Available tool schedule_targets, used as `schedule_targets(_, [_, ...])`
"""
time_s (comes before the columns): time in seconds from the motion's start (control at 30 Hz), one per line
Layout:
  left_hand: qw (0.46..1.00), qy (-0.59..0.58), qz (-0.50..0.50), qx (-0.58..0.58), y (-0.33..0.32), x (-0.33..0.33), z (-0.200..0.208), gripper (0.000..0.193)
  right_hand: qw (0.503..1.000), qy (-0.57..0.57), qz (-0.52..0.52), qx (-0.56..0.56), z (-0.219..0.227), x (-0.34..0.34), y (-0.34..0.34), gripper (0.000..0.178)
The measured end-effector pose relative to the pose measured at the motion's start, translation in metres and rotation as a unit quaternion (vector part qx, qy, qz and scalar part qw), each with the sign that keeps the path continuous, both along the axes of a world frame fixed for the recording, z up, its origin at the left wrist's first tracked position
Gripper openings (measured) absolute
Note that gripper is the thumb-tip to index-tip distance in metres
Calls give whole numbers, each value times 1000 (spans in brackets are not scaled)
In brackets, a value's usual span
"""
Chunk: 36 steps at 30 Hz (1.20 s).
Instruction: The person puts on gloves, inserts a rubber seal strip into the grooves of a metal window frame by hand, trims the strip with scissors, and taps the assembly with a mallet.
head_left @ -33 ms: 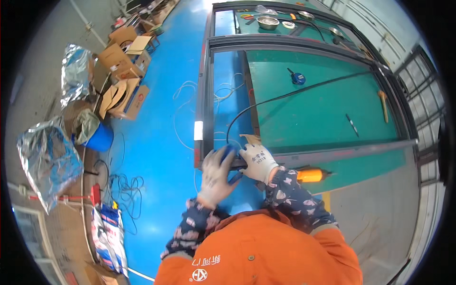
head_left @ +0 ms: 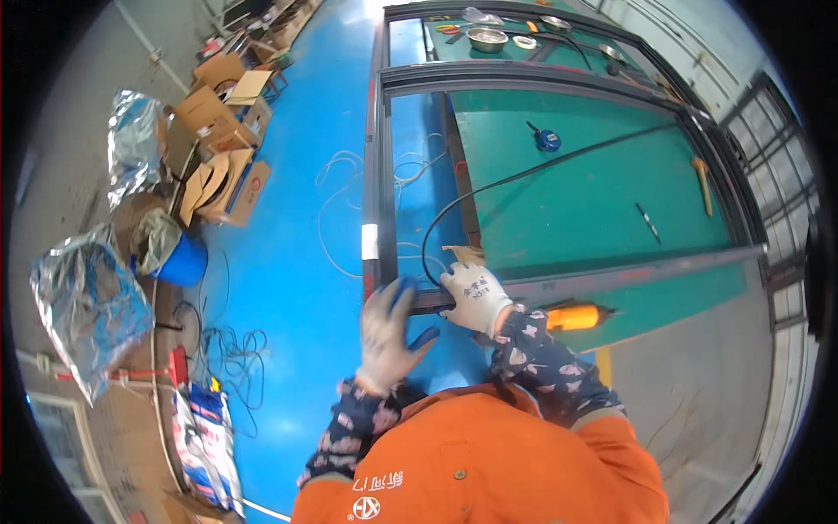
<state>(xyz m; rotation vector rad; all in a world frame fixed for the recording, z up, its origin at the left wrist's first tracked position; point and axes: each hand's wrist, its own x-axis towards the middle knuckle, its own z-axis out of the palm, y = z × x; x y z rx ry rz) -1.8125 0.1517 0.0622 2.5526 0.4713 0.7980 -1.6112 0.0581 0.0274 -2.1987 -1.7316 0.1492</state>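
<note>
Observed 2 gloved hands at the near left corner of a dark metal frame (head_left: 378,188). Noted left hand (head_left: 386,336) open, thumb well apart from fingers, fingertips over the corner; cannot confirm contact. Noted right hand (head_left: 474,297) just to the right, fingers bent over the near rail (head_left: 594,278), beside the near end of a black strip (head_left: 559,163). Cannot tell between a pinch on the strip and a mere rest against it. Traced strip from right fingertips, curving through the left part of the opening, then running across toward the far right side. Located frame mostly over a green tabletop (head_left: 594,210), left side out over blue floor (head_left: 297,288). Recorded on the green surface, within the opening: 1 round blue tool (head_left: 547,140) toward the far side, 1 pen (head_left: 648,224) and 1 hammer (head_left: 704,188) toward the right. Recorded just right of the patterned right sleeve (head_left: 559,362): 1 orange tool (head_left: 576,317). Recorded beyond the far crossbar (head_left: 524,77): 1 metal bowl (head_left: 487,40), left of 1 white ring (head_left: 525,42). Sighted at left: cardboard boxes (head_left: 229,183) and, nearer, 1 blue bin (head_left: 183,262).
</note>
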Motion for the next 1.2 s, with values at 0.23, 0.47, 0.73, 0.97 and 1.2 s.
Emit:
schedule_targets(0.23, [954, 118, 225, -162, 66, -230, -71, 53, 998, -20, 46, 24, -3, 15, 7, 41])
schedule_targets(0.47, [923, 93, 266, -261, 92, -283, -90, 47, 990, -119, -2, -76, 18, -6, 13, 42])
schedule_targets(0.73, [974, 82, 108, -183, 151, -188, -77, 48, 987, -49, -2, -155, 20, -13, 24, 40])
schedule_targets(0.97, [988, 110, -68, -84, 236, -81, -26, 51, 983, -56, -27, -171, 28, -29, 9, 35])
schedule_targets(1.2, [929, 140, -338, 64, 260, 91, 39, 55, 981, -33, -151, -118, 45, -50, 18, 28])
